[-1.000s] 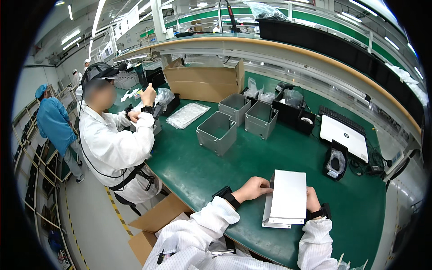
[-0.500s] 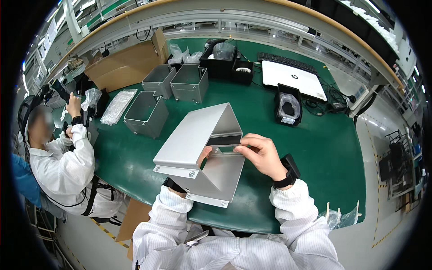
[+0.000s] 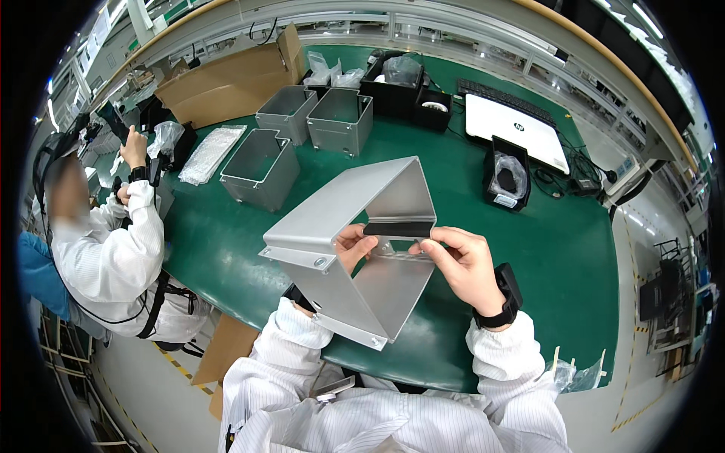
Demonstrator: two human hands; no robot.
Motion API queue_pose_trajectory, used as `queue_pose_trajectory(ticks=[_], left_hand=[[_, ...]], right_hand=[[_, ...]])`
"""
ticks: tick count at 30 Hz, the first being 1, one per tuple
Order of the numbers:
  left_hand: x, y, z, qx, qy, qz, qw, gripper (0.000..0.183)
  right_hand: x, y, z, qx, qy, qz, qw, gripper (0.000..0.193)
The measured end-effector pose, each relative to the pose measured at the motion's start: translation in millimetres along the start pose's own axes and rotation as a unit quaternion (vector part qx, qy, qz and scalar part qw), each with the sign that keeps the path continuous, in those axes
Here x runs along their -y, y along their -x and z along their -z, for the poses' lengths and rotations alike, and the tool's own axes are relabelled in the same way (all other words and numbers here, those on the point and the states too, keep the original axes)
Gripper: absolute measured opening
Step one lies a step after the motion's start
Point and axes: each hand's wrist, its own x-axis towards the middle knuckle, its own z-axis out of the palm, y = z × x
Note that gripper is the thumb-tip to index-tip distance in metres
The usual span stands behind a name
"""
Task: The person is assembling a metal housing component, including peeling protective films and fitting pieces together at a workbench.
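A bent grey sheet-metal housing (image 3: 317, 215), open at its side, stands tilted in front of me at the table's near edge. Along its inner flange runs a flat black strip (image 3: 400, 229). My left hand (image 3: 353, 245) reaches through the housing, thumb and bent fingers closed at the strip's left end; the metal hides part of that hand. At the opposite end, my right hand (image 3: 467, 266) pinches the strip against the flange between thumb and forefinger. Below the strip, a small rectangular cut-out shows in the metal.
Several grey metal boxes (image 3: 260, 170) stand at the back left, beside bubble wrap (image 3: 211, 155) and a cardboard box (image 3: 226, 83). Black bins (image 3: 506, 174) and a white laptop (image 3: 517, 132) are on the green table (image 3: 559, 249). A co-worker (image 3: 106, 234) sits at the left.
My left hand has come further through the housing to the strip's left end. The right hand keeps its pinch at the right end. My view has shifted slightly.
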Motion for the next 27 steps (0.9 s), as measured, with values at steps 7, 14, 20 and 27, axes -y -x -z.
queue_pose_trajectory(ticks=[7, 14, 20, 27], left_hand=[[5, -5, 4, -0.025, -0.066, 0.043, 0.997, 0.014], [-8, -3, -14, 0.037, -0.121, 0.088, 0.988, 0.024], [-12, 4, -12, -0.007, -0.024, 0.076, 0.997, 0.022], [-14, 11, -9, -0.016, 0.144, -0.001, 0.989, 0.033]], right_hand=[[-17, 5, -20, -0.063, 0.001, -0.046, 0.997, 0.014], [-21, 13, -40, -0.07, 0.02, -0.025, 0.997, 0.013], [-35, 5, -19, -0.043, -0.053, -0.103, 0.992, 0.018], [-31, 2, -11, -0.09, -0.258, -0.194, 0.942, 0.021]])
